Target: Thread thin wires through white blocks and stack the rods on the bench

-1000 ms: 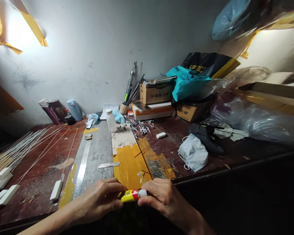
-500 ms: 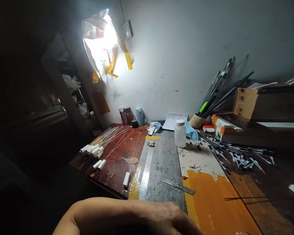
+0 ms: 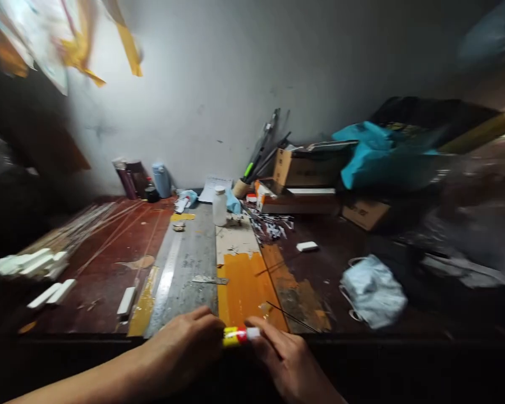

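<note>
A small yellow and red glue tube [image 3: 234, 335] with a white cap sits between both my hands at the near edge of the workbench [image 3: 109, 264]. My left hand [image 3: 185, 348] grips the yellow end. My right hand [image 3: 284, 362] pinches the white cap end. Just beyond them lies a yellow taped patch [image 3: 244, 286] and a long steel ruler [image 3: 167, 275] on a grey metal strip. The picture is blurred by head motion.
Thin white rods with white blocks [image 3: 33, 266] lie on the left. A white bottle [image 3: 219, 206], flasks [image 3: 128, 178], a cup of tools [image 3: 242, 188], cardboard boxes [image 3: 303, 168], a teal bag [image 3: 374, 151] and a crumpled face mask [image 3: 372, 292] crowd the back and right.
The camera swung left toward the bright window and then back to the bench. Both hands stay on the glue tube, as one second ago.
</note>
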Tool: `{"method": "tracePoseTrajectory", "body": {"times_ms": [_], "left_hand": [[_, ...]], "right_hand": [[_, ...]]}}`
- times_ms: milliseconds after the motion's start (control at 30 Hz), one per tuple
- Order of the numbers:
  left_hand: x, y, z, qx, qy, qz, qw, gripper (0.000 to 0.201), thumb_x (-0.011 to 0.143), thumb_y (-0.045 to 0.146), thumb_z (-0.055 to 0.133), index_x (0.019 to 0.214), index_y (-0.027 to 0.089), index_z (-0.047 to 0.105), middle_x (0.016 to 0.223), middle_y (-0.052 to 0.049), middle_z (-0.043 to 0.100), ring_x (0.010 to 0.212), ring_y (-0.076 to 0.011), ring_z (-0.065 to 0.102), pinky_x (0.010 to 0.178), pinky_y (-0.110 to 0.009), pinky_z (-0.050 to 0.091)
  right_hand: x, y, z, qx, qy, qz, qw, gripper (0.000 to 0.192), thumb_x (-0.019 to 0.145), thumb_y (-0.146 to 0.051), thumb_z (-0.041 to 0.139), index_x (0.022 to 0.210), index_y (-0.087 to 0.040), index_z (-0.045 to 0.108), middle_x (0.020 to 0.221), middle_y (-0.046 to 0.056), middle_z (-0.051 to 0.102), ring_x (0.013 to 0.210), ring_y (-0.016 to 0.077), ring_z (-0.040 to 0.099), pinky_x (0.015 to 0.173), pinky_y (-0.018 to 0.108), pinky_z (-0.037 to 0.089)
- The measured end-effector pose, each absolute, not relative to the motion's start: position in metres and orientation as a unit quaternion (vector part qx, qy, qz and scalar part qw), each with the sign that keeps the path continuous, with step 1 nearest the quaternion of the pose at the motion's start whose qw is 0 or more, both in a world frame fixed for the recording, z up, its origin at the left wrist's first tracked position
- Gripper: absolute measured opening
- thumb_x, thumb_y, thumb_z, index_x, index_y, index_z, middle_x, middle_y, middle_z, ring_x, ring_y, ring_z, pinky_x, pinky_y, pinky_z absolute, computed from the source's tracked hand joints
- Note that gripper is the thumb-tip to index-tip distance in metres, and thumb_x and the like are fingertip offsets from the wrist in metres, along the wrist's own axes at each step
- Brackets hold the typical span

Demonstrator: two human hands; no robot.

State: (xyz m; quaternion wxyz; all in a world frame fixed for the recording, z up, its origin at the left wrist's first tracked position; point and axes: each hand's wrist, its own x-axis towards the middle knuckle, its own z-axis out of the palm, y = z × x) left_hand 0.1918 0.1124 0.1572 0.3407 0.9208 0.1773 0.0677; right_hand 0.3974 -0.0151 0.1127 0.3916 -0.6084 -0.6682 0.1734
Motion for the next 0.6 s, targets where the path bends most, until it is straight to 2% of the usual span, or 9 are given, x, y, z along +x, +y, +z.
{"method": "tracePoseTrajectory", "body": {"times_ms": [67,133,200,233,300,400,533,600], "left_hand": [[0.192,0.115,0.157,0.914,0.164,0.071,0.365,0.014,0.091,0.020,0.049,0.101,0.024,0.057,0.092,-0.003,0.059,0.075,-0.0138,0.059,0.067,-0.020,0.047],[0.193,0.114,0.156,0.912,0.156,0.076,0.371,0.016,0.091,0.019,0.050,0.104,0.025,0.057,0.093,-0.003,0.059,0.076,-0.0140,0.058,0.069,-0.021,0.047],[0.194,0.112,0.155,0.914,0.157,0.085,0.364,0.019,0.092,0.018,0.048,0.106,0.025,0.057,0.096,-0.003,0.059,0.076,-0.0135,0.058,0.068,-0.021,0.047],[0.195,0.111,0.154,0.915,0.159,0.091,0.359,0.019,0.092,0.018,0.046,0.106,0.025,0.057,0.097,-0.004,0.059,0.075,-0.0133,0.058,0.068,-0.021,0.048],[0.196,0.110,0.152,0.916,0.161,0.098,0.355,0.018,0.093,0.019,0.045,0.104,0.025,0.058,0.096,-0.004,0.060,0.075,-0.0130,0.059,0.068,-0.020,0.048],[0.200,0.113,0.144,0.918,0.155,0.101,0.350,0.014,0.092,0.020,0.048,0.098,0.024,0.059,0.091,-0.004,0.061,0.072,-0.0129,0.059,0.067,-0.020,0.049],[0.207,0.118,0.123,0.940,0.154,0.091,0.292,0.014,0.090,0.021,0.049,0.098,0.022,0.061,0.089,-0.007,0.063,0.070,-0.0144,0.063,0.062,-0.018,0.049],[0.210,0.120,0.114,0.949,0.139,0.074,0.274,0.018,0.092,0.024,0.046,0.100,0.021,0.062,0.088,-0.009,0.064,0.069,-0.0147,0.063,0.061,-0.018,0.049]], "right_hand": [[0.395,-0.015,0.121,-0.617,-0.647,0.213,0.394,0.021,0.099,-0.034,0.036,0.104,-0.021,0.053,0.079,0.002,0.064,0.068,0.0143,0.062,0.062,0.021,0.045],[0.393,-0.014,0.124,-0.634,-0.640,0.211,0.379,0.023,0.099,-0.034,0.036,0.088,-0.021,0.052,0.071,-0.001,0.059,0.060,0.0122,0.056,0.057,0.021,0.041],[0.392,-0.015,0.123,-0.658,-0.633,0.197,0.355,0.037,0.100,-0.036,0.033,0.069,-0.021,0.046,0.058,-0.004,0.048,0.050,0.0103,0.046,0.051,0.022,0.035],[0.393,-0.015,0.123,-0.668,-0.628,0.191,0.351,0.039,0.100,-0.038,0.033,0.067,-0.021,0.045,0.056,-0.005,0.045,0.049,0.0099,0.044,0.050,0.022,0.033],[0.396,-0.016,0.124,-0.666,-0.625,0.179,0.365,0.033,0.099,-0.041,0.036,0.076,-0.021,0.049,0.061,-0.004,0.050,0.054,0.0106,0.050,0.054,0.021,0.037],[0.400,-0.013,0.123,-0.634,-0.655,0.130,0.390,0.024,0.098,-0.039,0.037,0.092,-0.021,0.051,0.081,0.001,0.060,0.072,0.0136,0.060,0.067,0.022,0.044],[0.400,-0.003,0.102,-0.650,-0.658,-0.001,0.380,0.041,0.101,-0.041,0.025,0.074,-0.021,0.050,0.062,0.000,0.060,0.052,0.0130,0.059,0.049,0.022,0.039],[0.400,0.003,0.085,-0.670,-0.644,-0.021,0.370,0.048,0.101,-0.043,0.025,0.068,-0.021,0.052,0.054,-0.001,0.060,0.044,0.0123,0.058,0.044,0.022,0.036]]}}
